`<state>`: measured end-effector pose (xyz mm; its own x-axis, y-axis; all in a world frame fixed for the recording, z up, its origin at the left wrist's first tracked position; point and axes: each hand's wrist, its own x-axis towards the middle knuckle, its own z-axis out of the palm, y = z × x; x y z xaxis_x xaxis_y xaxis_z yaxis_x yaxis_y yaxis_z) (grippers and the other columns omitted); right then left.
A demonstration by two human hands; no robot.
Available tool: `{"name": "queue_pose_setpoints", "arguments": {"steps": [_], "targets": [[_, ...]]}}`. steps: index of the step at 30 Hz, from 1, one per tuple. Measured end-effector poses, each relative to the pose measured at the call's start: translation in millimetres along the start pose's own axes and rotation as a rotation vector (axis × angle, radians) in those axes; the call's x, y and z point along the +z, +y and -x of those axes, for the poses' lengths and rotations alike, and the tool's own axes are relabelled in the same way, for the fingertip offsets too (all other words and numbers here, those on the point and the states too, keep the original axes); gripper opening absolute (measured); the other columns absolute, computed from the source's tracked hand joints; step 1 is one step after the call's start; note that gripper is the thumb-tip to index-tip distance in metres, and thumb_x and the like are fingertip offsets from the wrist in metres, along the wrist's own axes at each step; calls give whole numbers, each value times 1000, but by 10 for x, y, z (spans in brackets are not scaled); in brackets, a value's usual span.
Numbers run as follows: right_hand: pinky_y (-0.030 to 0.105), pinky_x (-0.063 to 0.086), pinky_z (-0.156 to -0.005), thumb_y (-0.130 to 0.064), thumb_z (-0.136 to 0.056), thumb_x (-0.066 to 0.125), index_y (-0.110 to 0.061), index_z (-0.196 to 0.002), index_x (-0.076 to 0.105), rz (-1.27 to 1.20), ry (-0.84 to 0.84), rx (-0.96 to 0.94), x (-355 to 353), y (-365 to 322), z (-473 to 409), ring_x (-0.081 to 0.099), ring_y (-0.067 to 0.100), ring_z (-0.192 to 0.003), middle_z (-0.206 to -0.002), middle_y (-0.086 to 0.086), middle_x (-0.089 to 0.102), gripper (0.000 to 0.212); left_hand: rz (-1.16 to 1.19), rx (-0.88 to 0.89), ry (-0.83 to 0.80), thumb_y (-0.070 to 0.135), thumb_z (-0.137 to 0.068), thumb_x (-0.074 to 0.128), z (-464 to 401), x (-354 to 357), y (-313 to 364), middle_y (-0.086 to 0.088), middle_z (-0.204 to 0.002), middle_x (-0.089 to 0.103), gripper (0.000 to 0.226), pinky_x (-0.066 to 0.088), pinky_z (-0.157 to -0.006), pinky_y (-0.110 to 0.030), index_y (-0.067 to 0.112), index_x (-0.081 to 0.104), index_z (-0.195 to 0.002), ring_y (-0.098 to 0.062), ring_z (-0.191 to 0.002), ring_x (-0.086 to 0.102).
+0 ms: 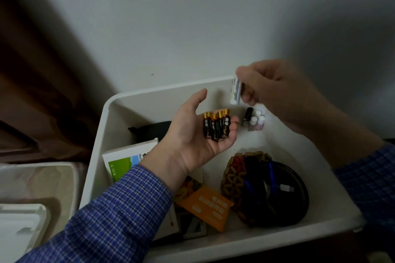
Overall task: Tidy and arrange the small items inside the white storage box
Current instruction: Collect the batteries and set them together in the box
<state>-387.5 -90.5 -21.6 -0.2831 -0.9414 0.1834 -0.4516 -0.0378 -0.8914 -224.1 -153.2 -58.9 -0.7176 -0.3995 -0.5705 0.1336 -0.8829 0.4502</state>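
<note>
The white storage box [149, 94] stands against the wall. Over its middle my left hand [192, 134] lies palm up, cupping several black and gold batteries [216, 126] on its slightly curled fingers. Up to the right, above the box's far rim, my right hand [275, 89] pinches a white battery with blue print [235, 91] between thumb and fingers. Below it, small white-capped vials and a dark bottle [254, 119] stand in the far right corner.
In the box lie a black pouch [154, 130], a white and green carton [126, 160], orange packets [205, 205], and a round woven basket with cables [267, 188]. A second white container [32, 188] sits at the left. A brown curtain [42, 70] hangs beyond.
</note>
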Motion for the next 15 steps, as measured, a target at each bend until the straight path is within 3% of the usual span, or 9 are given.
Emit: {"name": "queue_pose_setpoints", "arguments": {"steps": [4,5,9,12,15], "targets": [[40,45,-58,-41,-94,60,0,-78,68,23,-78,151,99,152,111,51,26,-59,-74,29,60,45,-117,13,-63,63,-84,63,-28,21,-29,-16,-83,65,64,59,-69,-34,-1,71,-84,-23,-72,63],[41,46,-58,-41,-92,60,1,-78,67,36,-82,165,145,162,128,51,26,-59,-75,30,60,45,-148,10,-79,65,-84,63,-25,32,-39,-15,-82,64,65,59,-70,-34,1,71,-84,-23,-72,63],[29,53,-65,-26,-89,67,-21,-74,75,115,-124,181,240,168,117,67,5,-58,-64,-3,72,17,-266,41,-75,63,-84,64,-33,62,-82,-7,-72,60,58,54,-55,-21,7,69,-99,-13,-61,57],[31,57,-67,-12,-86,66,-18,-80,72,68,-204,140,255,166,95,72,14,-64,-68,3,74,10,-312,65,-43,55,-83,67,-50,61,-112,-2,-69,53,50,41,-41,-14,16,61,-114,-6,-50,47],[16,46,-51,-8,-86,64,-15,-92,73,-83,-326,135,168,168,38,65,7,-57,-65,0,71,13,-325,66,-85,54,-84,65,-55,36,-104,-1,-68,52,46,35,-37,-13,16,58,-109,-5,-46,44]]}}
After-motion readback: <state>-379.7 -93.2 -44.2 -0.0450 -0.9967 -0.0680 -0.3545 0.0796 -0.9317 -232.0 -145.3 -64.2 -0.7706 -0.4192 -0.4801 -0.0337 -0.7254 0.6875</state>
